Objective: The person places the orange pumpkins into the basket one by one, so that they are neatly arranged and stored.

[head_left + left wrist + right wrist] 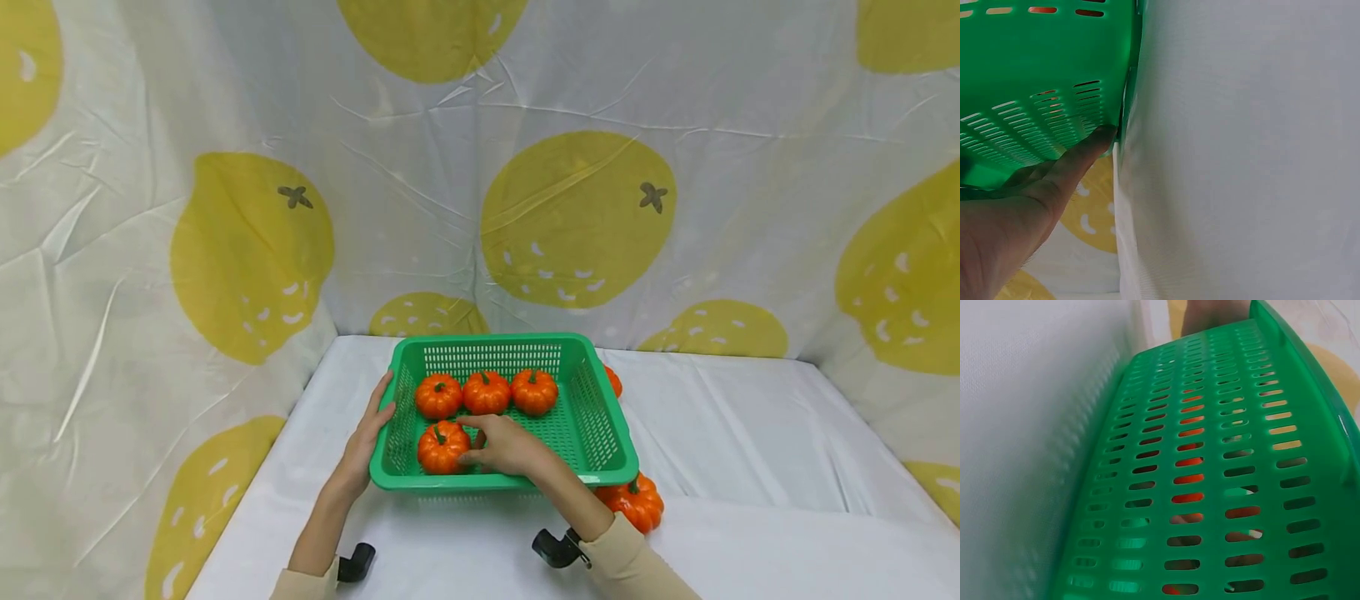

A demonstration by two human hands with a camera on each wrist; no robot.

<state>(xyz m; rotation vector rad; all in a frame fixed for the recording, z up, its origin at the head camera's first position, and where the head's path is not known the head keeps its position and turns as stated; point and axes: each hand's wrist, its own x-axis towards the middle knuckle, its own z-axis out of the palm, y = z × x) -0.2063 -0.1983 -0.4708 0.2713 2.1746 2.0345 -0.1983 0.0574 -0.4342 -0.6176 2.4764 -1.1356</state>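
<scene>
A green slotted basket (510,482) stands on a white-covered table. Along its back wall sit three small orange pumpkins, left (438,396), middle (487,392) and right (534,392). Another pumpkin (442,448) sits at the front left inside. My left hand (367,437) holds the basket's left side, thumb at the rim and fingers along the outer wall, as the left wrist view also shows. Reaching over the front rim, my right hand (504,446) has thumb and fingertip parted at the front pumpkin's right edge. The right wrist view is mostly filled by the basket's slotted wall (1210,481).
Outside the basket, an orange pumpkin (641,504) lies by the front right corner, partly behind the rim. Another pumpkin (613,382) peeks out beyond the right wall. Lemon-printed cloth (577,221) hangs behind and at both sides of the table (750,467).
</scene>
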